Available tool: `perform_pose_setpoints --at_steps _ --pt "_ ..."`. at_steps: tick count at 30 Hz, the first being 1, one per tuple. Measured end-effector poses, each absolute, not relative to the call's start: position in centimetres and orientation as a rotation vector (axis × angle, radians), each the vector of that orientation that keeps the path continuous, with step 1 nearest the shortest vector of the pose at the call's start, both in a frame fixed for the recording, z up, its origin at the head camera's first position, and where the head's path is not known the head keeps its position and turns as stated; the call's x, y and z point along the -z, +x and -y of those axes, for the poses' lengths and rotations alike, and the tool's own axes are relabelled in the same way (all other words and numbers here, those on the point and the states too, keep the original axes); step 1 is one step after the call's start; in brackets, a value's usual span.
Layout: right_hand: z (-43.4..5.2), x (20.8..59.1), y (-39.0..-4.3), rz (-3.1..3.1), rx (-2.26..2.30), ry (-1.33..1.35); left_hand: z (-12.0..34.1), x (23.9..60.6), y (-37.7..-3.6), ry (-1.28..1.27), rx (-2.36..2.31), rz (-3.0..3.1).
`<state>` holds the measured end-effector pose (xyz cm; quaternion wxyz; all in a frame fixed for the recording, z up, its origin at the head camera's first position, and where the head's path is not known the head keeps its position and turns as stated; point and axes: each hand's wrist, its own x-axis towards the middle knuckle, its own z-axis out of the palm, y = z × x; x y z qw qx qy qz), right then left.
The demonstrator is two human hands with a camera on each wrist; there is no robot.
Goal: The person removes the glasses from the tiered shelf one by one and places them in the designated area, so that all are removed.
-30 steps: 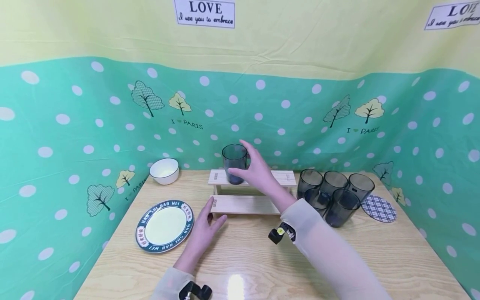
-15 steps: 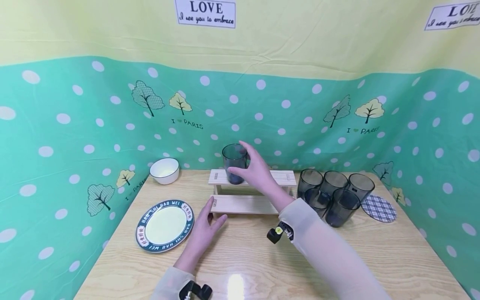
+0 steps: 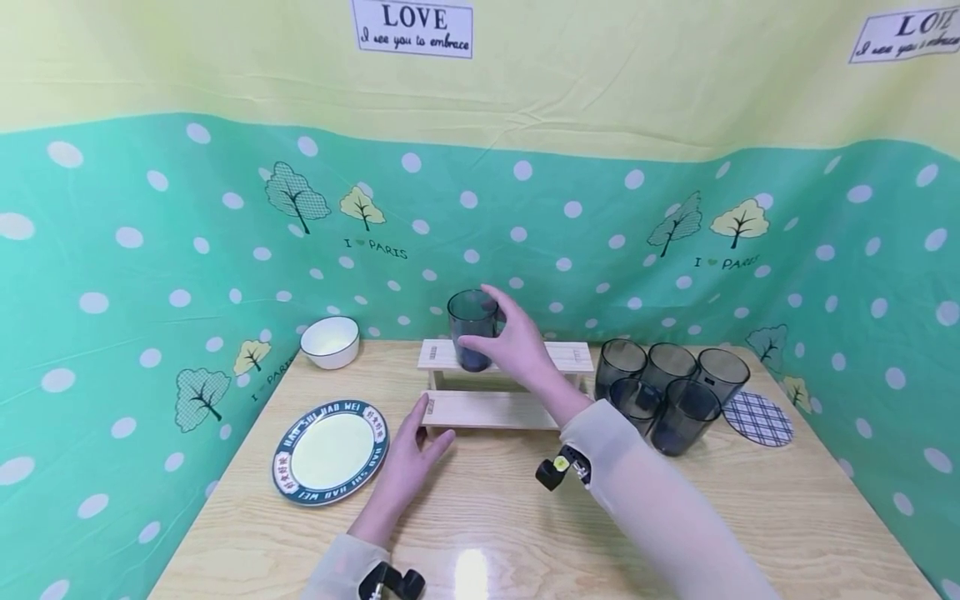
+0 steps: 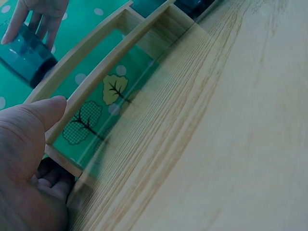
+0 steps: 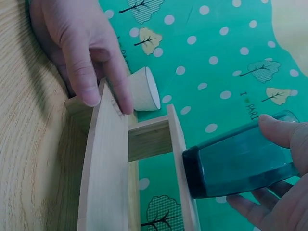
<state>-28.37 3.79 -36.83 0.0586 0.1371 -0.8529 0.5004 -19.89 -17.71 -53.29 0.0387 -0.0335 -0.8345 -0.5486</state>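
- A dark, see-through cup (image 3: 472, 329) is held upright on the upper step of a small wooden two-step rack (image 3: 501, 383), near that step's left end; in the right wrist view its base (image 5: 195, 173) is seen resting on the top board.
- The cup is gripped by the right hand (image 3: 517, 346), with the thumb across its front and the fingers curled round its far side.
- The left hand (image 3: 408, 454) is laid against the left end of the rack's lower step, the thumb on top of the board and the fingers at its end; the fingers are fairly straight and nothing is enclosed by them.
- The rack is placed at the middle of the light wooden tabletop (image 3: 787, 508), close to the back wall.
- Five more dark cups (image 3: 663, 383) are grouped just to the right of the rack, packed close together.
- A checked round coaster (image 3: 757, 417) is seen flat on the tabletop just right of that group.
- A plate (image 3: 330, 450) with a dark lettered rim is set to the left of the left hand, and a white bowl (image 3: 328, 340) is placed behind it, near the back left corner.
- The space is enclosed by a green, white-dotted cloth (image 3: 150, 275) with tree prints, and a "LOVE" sign (image 3: 412, 27) is fixed above it.
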Motion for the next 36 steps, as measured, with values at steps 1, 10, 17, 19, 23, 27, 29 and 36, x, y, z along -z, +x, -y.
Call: perform_pose_setpoints --at_steps 1,10,17,19,23,27,29,36 --pt "-3.9 36.7 -28.2 2.588 -1.519 0.407 17.7 53.3 -19.9 -0.102 1.687 2.557" --pt "-5.5 35.3 -26.9 2.590 -1.527 0.375 17.7 53.3 -19.7 -0.091 1.692 2.558" --pt "-7.6 34.1 -25.3 2.557 -1.550 0.411 17.8 53.3 -19.7 -0.091 1.677 2.564" --pt "-8.2 33.8 -24.8 2.549 -1.565 0.427 17.8 53.3 -19.7 -0.090 1.677 2.563" --pt "-9.5 33.2 -23.9 2.543 -1.594 0.446 17.8 53.3 -19.7 -0.093 1.680 2.561" --pt "-10.8 32.7 -23.0 2.584 -1.559 0.396 17.8 53.3 -19.7 -0.093 1.666 2.565" --pt "-11.6 32.5 -22.6 2.610 -1.522 0.360 17.8 53.2 -19.7 -0.097 1.659 2.565" --pt "-14.5 32.1 -21.4 2.650 -1.457 0.307 17.6 53.2 -19.7 -0.102 1.666 2.561"
